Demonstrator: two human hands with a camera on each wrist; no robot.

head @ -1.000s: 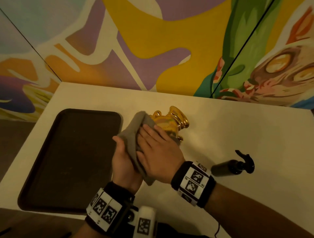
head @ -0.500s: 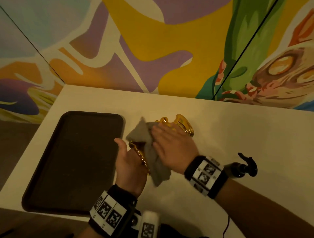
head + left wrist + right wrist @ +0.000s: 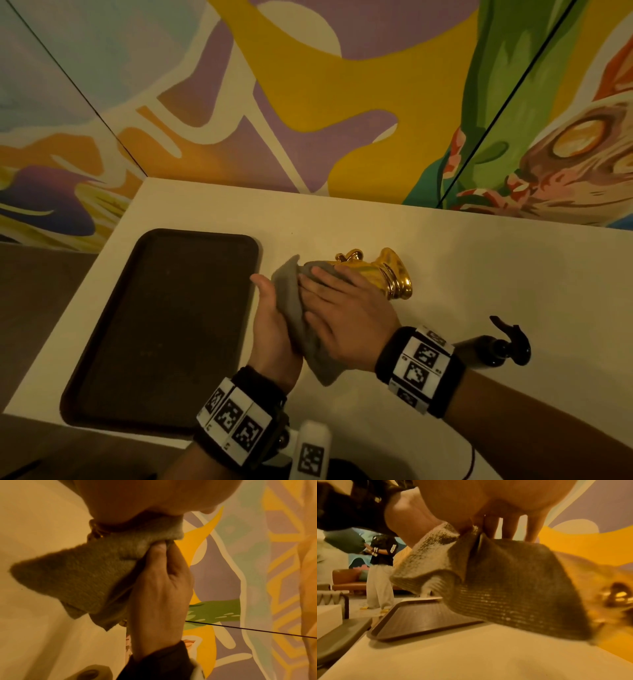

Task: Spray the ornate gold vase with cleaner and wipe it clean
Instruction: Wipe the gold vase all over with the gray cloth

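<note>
The ornate gold vase (image 3: 387, 274) lies tilted above the white table, with its flared mouth pointing right. A grey cloth (image 3: 291, 301) covers its lower end and hangs down toward me. My left hand (image 3: 270, 322) grips the vase's foot from the left, thumb raised. My right hand (image 3: 342, 308) lies flat on the cloth over the vase's body. In the left wrist view its thumb and forefinger (image 3: 159, 547) pinch a fold of the cloth (image 3: 77, 574), and a bit of gold vase (image 3: 95, 532) shows under my palm. The black spray bottle (image 3: 489, 349) lies on the table to the right.
A dark empty tray (image 3: 164, 325) sits on the table's left part, close to my left hand. The white table (image 3: 479, 267) meets a painted wall behind. In the right wrist view a person (image 3: 382, 568) stands far off beyond the tray (image 3: 423, 616).
My right hand has slid the cloth from the vase's neck down over its lower end, which showed half a second ago. The neck and mouth are now bare. The bottle has not moved.
</note>
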